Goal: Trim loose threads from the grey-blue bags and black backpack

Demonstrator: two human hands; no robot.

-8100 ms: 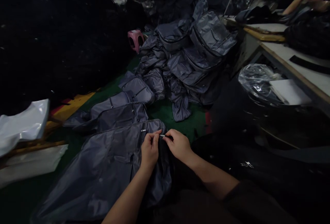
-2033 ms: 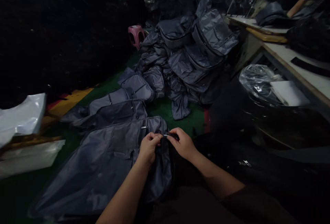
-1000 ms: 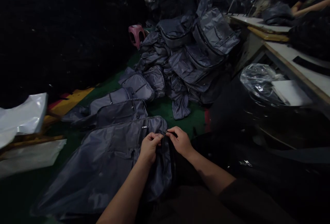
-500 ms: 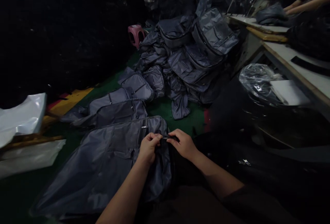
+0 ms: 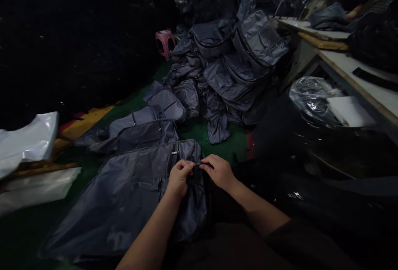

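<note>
A dark grey nylon bag point(image 5: 130, 199) lies flat on the floor in front of me, with a metal zipper slider point(image 5: 174, 152) near its top edge. My left hand point(image 5: 179, 178) pinches the bag's edge and fabric at the top right corner. My right hand point(image 5: 217, 173) pinches a small zipper pull point(image 5: 199, 164) close to the fingers of my left hand. Black fabric point(image 5: 211, 195) runs along the bag's right side, partly under my forearms. The hands hide most of the pull.
Similar grey bags point(image 5: 143, 136) lie beyond, and a large heap of grey bags point(image 5: 230, 66) rises behind them on the green floor point(image 5: 199, 131). A pink stool point(image 5: 164, 44) stands behind the heap. A white table point(image 5: 354, 69) with a co-worker's arm point(image 5: 354, 12) is at right; clear plastic point(image 5: 312, 98) lies below it.
My hands have moved slightly closer together, and less of the metal pull shows. The co-worker's forearm at the top right has drawn back.
</note>
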